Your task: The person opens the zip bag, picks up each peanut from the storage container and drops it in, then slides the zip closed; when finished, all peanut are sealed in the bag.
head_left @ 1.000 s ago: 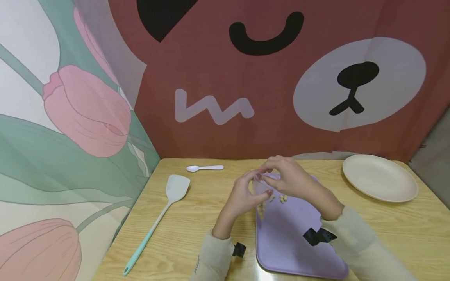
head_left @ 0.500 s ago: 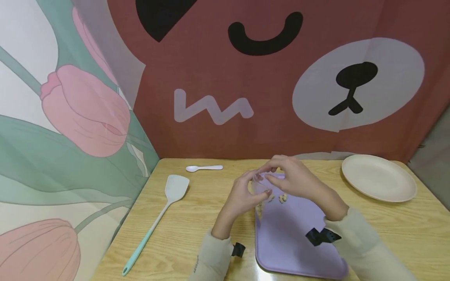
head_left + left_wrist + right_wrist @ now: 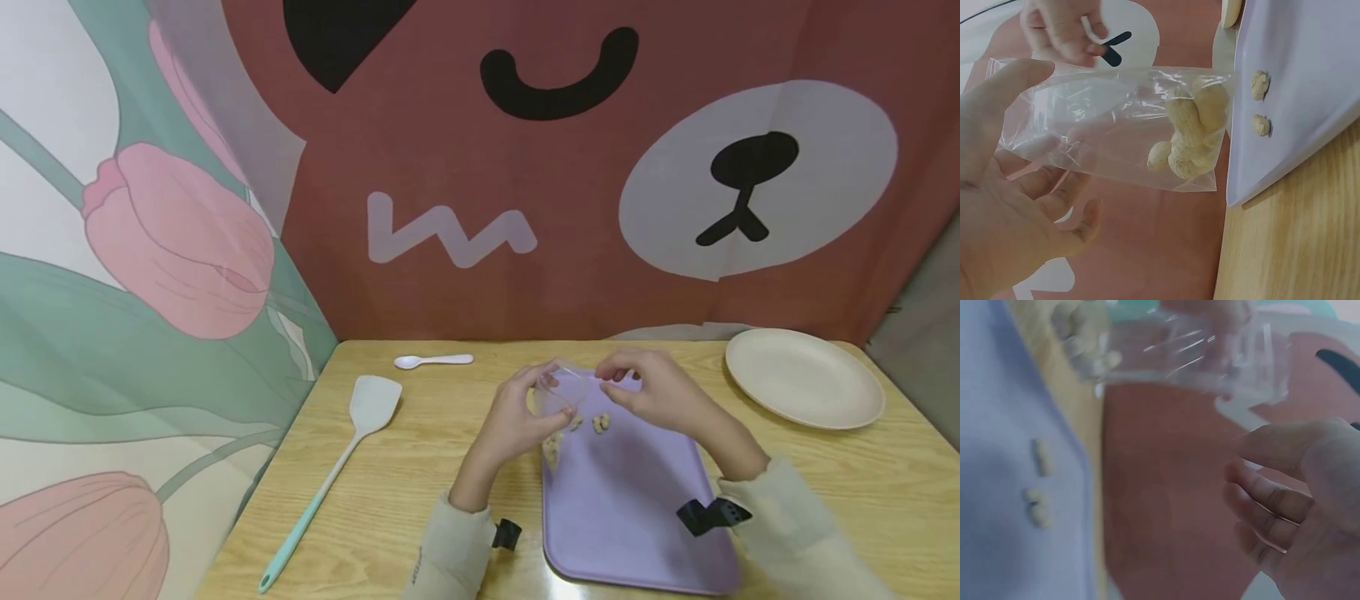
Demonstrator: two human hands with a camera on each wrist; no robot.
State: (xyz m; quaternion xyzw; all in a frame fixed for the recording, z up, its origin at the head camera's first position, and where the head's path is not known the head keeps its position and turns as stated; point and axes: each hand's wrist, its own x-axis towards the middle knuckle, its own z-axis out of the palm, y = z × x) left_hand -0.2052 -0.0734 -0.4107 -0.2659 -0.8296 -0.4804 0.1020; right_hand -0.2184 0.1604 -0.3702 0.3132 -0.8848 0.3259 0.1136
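My left hand holds a clear plastic bag near its top, thumb on one side and fingers on the other. Several unshelled peanuts sit in the bottom of the bag, over the left edge of a lilac tray. To the right of the bag, apart from it, is my right hand. Its fingers are loosely bent, and nothing shows between them in the right wrist view. Loose peanuts lie on the tray close to the bag.
Left of the tray are a spatula with a mint handle and a small white spoon. A cream plate stands at the back right of the wooden table. A printed cloth hangs behind.
My right hand has come off the bag's top and moved right. The left hand stays in place, still holding the bag. The head view has shifted slightly.
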